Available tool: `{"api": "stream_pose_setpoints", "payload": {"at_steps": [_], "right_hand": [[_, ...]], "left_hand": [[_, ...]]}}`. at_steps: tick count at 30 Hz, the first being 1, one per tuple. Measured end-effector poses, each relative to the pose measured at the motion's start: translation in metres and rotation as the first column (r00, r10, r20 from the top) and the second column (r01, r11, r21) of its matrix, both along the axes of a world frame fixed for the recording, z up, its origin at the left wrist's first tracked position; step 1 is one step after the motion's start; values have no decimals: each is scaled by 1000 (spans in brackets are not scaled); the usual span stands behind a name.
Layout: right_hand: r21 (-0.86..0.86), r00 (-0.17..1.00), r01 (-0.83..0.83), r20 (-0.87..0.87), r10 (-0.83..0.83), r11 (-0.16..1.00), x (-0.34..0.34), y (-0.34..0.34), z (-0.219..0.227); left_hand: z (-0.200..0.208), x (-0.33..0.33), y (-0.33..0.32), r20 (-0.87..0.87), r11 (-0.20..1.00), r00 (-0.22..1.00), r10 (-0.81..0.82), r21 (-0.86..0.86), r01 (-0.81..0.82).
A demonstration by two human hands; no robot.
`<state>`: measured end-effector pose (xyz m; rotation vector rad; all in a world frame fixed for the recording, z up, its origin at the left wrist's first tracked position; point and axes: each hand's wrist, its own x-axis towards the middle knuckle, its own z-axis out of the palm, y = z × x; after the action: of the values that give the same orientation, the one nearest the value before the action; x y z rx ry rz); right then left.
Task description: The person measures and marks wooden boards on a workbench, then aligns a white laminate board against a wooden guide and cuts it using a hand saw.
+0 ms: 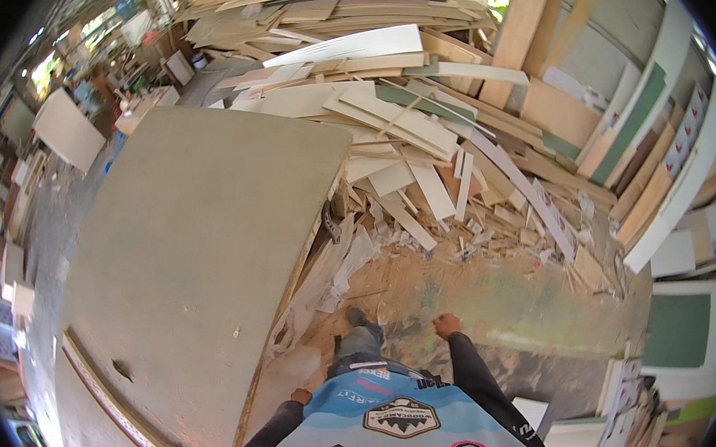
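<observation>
My right hand (447, 326) hangs in front of me, fingers curled, with nothing seen in it. Below it lies the dusty, stained floor. My left hand (302, 395) is low at my left side, close to the edge of a large grey-brown board (200, 253). Its fingers are mostly hidden from this angle, and I cannot make out anything held. Between the hands, one shoe (359, 317) and a trouser leg show on the floor. Crumpled clear plastic sheeting (348, 262) lies along the board's right edge.
Ahead rises a heap of wood offcuts (447, 179) and scraps, with long boards (333, 11) stacked behind. Tall panels (661, 124) lean at the right, near a green-and-white panel (682, 328). A long narrow strip (125, 418) lies on the big board's near left.
</observation>
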<state>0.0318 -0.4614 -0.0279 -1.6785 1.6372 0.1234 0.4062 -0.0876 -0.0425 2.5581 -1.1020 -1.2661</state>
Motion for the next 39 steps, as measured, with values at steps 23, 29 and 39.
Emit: {"api": "stream_pose_setpoints", "payload": {"at_steps": [23, 29, 39], "right_hand": [[449, 393, 58, 811, -434, 892, 439, -214, 106], [495, 506, -55, 763, -403, 867, 417, -226, 95], [775, 717, -79, 481, -505, 627, 309, -377, 42]], "left_hand": [[22, -47, -82, -402, 297, 378, 834, -249, -922], [19, -49, -183, -433, 404, 543, 719, -376, -834], [250, 132, -586, -6, 604, 782, 624, -631, -487]]}}
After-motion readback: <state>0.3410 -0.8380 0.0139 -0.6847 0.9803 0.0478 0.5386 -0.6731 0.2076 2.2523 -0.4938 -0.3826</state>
